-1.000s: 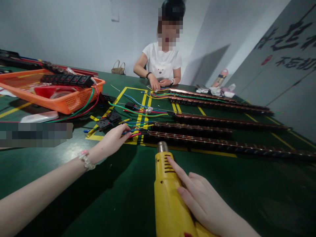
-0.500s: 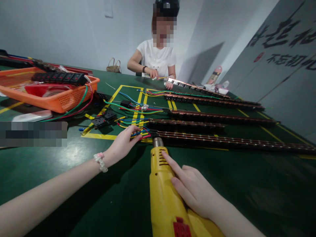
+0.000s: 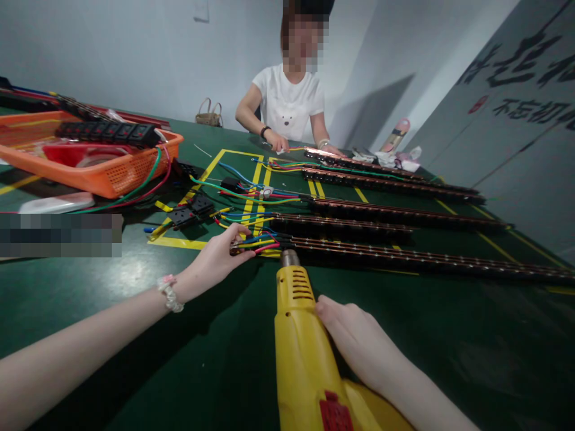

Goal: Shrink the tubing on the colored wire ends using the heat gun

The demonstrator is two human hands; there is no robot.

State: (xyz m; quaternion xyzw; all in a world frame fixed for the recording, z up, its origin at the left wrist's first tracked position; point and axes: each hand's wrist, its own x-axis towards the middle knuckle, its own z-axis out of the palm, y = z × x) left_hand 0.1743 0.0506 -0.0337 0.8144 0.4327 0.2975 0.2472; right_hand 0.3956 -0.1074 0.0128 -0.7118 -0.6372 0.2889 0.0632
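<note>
My left hand (image 3: 221, 254) pinches a bundle of coloured wires (image 3: 263, 242), blue, yellow and red, near their free ends. These wires run into the end of the nearest long black strip (image 3: 386, 251), which has copper rails along its top. At its right side, my right hand (image 3: 359, 332) grips a yellow heat gun (image 3: 300, 335); the handle is hidden below the hand. The metal nozzle (image 3: 290, 258) points at the place where wires and strip meet, very close to it. Whether it touches, I cannot tell.
Several similar wired strips (image 3: 404, 211) lie beyond, across yellow tape lines on the green table (image 3: 148, 335). Black parts (image 3: 192, 212) and an orange basket (image 3: 112, 179) are at left. Opposite sits a person in a white shirt (image 3: 290, 111), hands at the farthest strip.
My left hand has shifted slightly left along the wires, showing more of them. My right index finger has drawn back from the heat gun's vents. The other person's hand at right now rests on the strip.
</note>
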